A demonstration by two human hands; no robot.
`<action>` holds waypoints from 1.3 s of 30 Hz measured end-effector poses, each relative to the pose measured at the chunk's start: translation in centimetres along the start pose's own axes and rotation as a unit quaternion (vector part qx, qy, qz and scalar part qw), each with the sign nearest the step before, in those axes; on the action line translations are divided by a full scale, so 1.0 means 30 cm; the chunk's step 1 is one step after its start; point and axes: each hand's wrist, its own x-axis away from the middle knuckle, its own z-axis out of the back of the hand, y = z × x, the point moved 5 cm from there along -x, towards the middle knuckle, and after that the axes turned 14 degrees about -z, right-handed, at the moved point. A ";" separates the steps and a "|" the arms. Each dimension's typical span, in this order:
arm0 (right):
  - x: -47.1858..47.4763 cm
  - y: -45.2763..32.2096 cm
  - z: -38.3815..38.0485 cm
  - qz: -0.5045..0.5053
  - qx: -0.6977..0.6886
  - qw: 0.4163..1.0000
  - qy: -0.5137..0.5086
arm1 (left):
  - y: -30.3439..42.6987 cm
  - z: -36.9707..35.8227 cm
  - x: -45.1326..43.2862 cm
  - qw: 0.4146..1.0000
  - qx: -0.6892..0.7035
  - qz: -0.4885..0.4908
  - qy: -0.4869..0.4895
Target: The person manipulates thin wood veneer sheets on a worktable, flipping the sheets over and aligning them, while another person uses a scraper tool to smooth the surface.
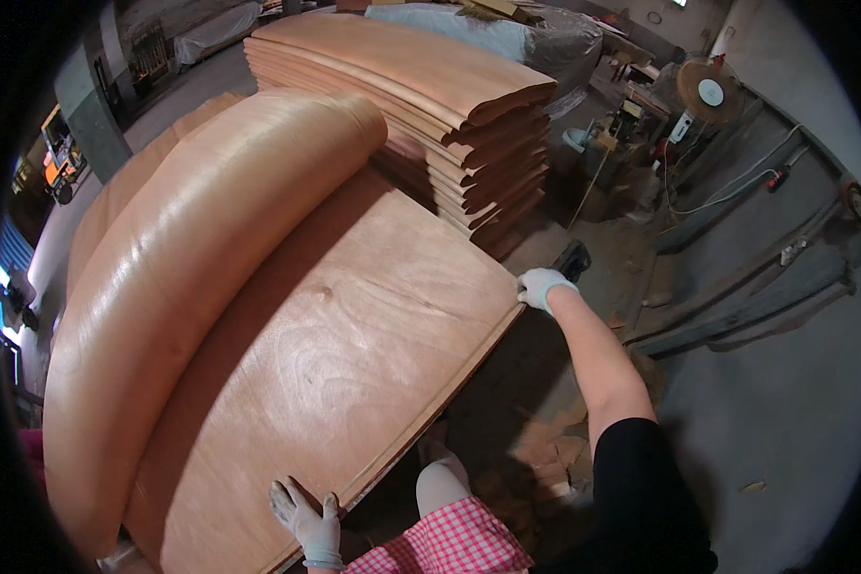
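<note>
A broad sheet of wood veneer lies flat in front of me, its near edge along a stack or board edge. Over its far left part a large veneer sheet curls up in a big roll and throws a shadow on the flat one. My left hand, in a soiled white glove, rests with fingers spread on the veneer at the near edge. At the right corner, my right hand, in a white glove, has its fingers closed on the corner of the sheet.
A tall stack of folded veneer sheets stands behind. A round fan and machinery are at the back right, near a cable with a red-and-black end. Veneer scraps litter the floor. A plastic-covered pile stands beyond the stack.
</note>
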 end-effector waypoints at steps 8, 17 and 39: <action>0.006 0.319 -0.185 -0.216 -0.372 0.869 0.246 | 0.049 -0.029 -0.025 1.000 0.002 -0.010 0.013; 0.823 -0.495 -0.204 0.190 -0.508 0.838 0.060 | 0.368 0.209 0.103 0.923 0.256 -0.169 0.232; 1.573 -1.167 -0.321 0.201 -0.651 0.557 -0.474 | 0.143 0.499 0.546 0.836 0.413 -0.111 0.343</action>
